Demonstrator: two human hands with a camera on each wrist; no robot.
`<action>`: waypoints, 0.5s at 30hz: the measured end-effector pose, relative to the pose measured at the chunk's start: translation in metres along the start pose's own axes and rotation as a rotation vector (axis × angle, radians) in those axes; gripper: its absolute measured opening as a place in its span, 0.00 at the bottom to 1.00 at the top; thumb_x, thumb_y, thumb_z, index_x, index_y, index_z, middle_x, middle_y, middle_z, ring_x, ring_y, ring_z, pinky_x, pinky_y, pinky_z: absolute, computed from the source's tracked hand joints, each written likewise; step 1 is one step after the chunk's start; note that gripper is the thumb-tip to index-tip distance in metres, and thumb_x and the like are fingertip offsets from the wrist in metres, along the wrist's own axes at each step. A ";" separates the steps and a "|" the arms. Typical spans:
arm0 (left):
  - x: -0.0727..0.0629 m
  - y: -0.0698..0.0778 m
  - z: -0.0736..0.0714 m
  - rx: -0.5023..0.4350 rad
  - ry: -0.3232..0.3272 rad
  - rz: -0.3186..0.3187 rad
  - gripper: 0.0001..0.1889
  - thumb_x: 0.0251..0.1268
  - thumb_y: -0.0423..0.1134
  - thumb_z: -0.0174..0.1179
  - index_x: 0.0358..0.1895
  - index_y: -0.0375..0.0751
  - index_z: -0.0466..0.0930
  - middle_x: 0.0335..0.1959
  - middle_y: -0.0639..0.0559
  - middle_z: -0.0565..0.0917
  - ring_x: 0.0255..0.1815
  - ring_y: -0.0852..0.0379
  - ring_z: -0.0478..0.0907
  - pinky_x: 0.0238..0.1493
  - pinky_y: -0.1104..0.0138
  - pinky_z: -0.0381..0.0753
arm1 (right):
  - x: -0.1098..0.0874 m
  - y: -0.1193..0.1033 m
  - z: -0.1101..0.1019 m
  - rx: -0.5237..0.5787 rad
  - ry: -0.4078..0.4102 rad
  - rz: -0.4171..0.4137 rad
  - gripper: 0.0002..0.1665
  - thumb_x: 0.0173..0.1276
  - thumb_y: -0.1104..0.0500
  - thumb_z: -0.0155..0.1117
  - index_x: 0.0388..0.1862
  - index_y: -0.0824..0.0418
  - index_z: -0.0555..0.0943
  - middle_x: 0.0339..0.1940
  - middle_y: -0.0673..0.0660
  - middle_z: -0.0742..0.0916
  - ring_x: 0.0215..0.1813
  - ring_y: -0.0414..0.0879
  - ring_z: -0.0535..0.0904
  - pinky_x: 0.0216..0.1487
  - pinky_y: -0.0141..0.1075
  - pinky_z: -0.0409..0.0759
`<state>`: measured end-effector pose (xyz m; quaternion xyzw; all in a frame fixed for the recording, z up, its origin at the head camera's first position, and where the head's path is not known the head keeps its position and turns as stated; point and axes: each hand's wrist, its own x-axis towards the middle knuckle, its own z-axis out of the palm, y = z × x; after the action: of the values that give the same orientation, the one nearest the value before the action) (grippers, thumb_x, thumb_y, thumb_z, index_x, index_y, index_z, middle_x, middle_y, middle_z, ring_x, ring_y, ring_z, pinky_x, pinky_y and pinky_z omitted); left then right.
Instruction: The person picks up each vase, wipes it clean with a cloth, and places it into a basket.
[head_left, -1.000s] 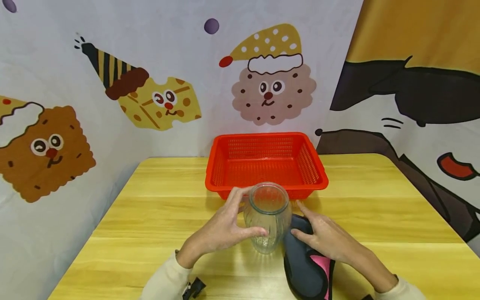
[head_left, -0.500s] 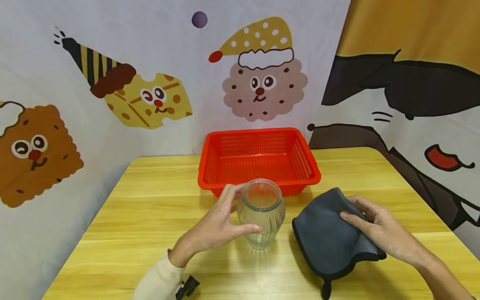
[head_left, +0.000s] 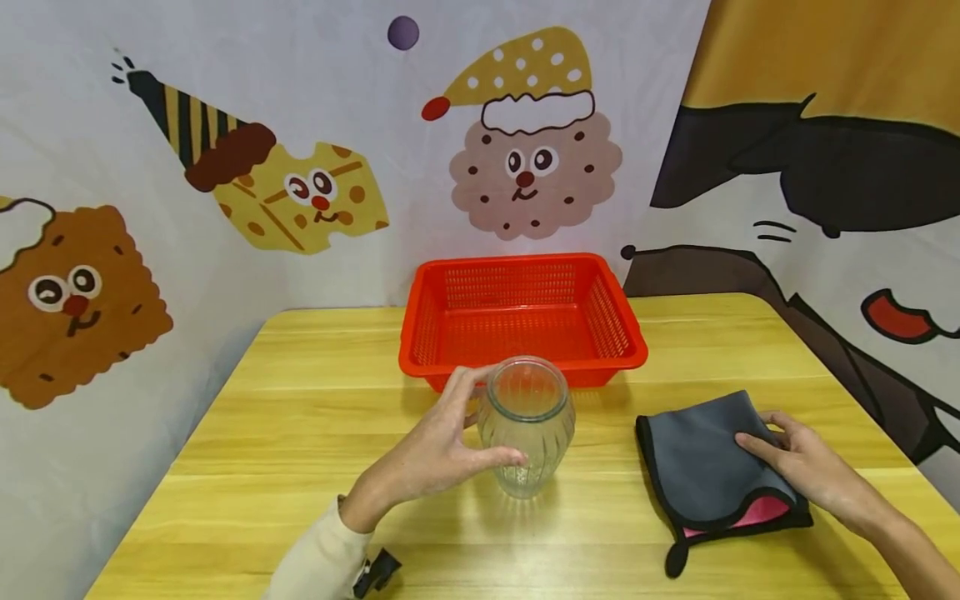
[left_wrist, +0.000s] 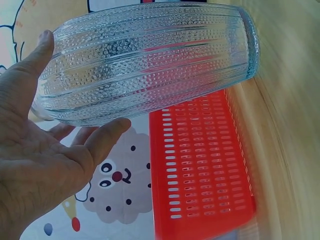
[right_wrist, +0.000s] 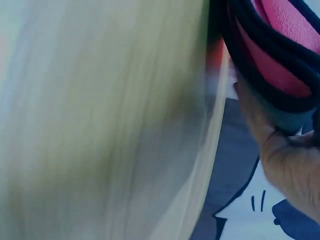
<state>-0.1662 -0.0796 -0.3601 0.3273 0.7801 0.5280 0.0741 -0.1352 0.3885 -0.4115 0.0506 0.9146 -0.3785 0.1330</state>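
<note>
A ribbed clear glass jar (head_left: 527, 446) stands upright on the table, its mouth up. My left hand (head_left: 442, 454) holds it from the left, thumb on the near side and fingers round the far side. In the left wrist view the jar (left_wrist: 150, 65) shows a dimpled surface, with the hand (left_wrist: 45, 150) cupped at its body. To the right, my right hand (head_left: 813, 471) grips a folded grey cloth (head_left: 705, 458) with black edging, pink lining and a small black loop. Its thumb lies on top; the other fingers are partly hidden behind the cloth.
A red perforated plastic basket (head_left: 626, 357) sits behind the jar at the back of the wooden table (head_left: 315, 417). A cartoon-printed curtain (head_left: 337, 83) hangs right behind the table. A black clip-like piece (head_left: 377, 573) shows by the left sleeve.
My right hand has taken the cloth from beside the jar and moved it right, where it now appears folded with pink showing. The left hand stays at the jar.
</note>
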 end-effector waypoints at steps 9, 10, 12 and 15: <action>0.001 0.002 -0.002 0.003 -0.015 -0.012 0.48 0.55 0.44 0.79 0.76 0.47 0.58 0.66 0.47 0.65 0.71 0.51 0.66 0.66 0.51 0.72 | 0.010 0.011 0.001 -0.268 -0.004 -0.045 0.25 0.78 0.45 0.60 0.32 0.66 0.73 0.27 0.53 0.74 0.31 0.48 0.71 0.29 0.38 0.69; 0.001 0.001 -0.001 0.002 -0.017 -0.015 0.48 0.55 0.44 0.79 0.76 0.47 0.57 0.66 0.47 0.64 0.71 0.51 0.66 0.66 0.51 0.72 | 0.012 0.011 0.001 -0.284 -0.014 -0.034 0.26 0.77 0.44 0.61 0.32 0.66 0.73 0.25 0.54 0.73 0.30 0.48 0.71 0.28 0.38 0.69; 0.001 0.001 -0.001 0.008 -0.015 -0.019 0.48 0.56 0.44 0.79 0.76 0.47 0.57 0.66 0.48 0.64 0.71 0.51 0.65 0.66 0.51 0.72 | 0.014 0.008 -0.003 -0.325 -0.025 -0.027 0.33 0.75 0.42 0.63 0.40 0.75 0.74 0.30 0.60 0.79 0.34 0.53 0.77 0.32 0.43 0.76; 0.000 0.000 0.000 0.007 -0.007 -0.023 0.48 0.55 0.44 0.79 0.76 0.48 0.57 0.66 0.48 0.65 0.71 0.51 0.66 0.66 0.50 0.72 | 0.017 -0.002 -0.008 -0.366 0.029 -0.063 0.41 0.68 0.43 0.71 0.49 0.82 0.71 0.38 0.73 0.80 0.42 0.66 0.79 0.38 0.53 0.82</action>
<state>-0.1661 -0.0797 -0.3596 0.3205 0.7855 0.5231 0.0817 -0.1535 0.3929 -0.4098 0.0024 0.9712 -0.2088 0.1150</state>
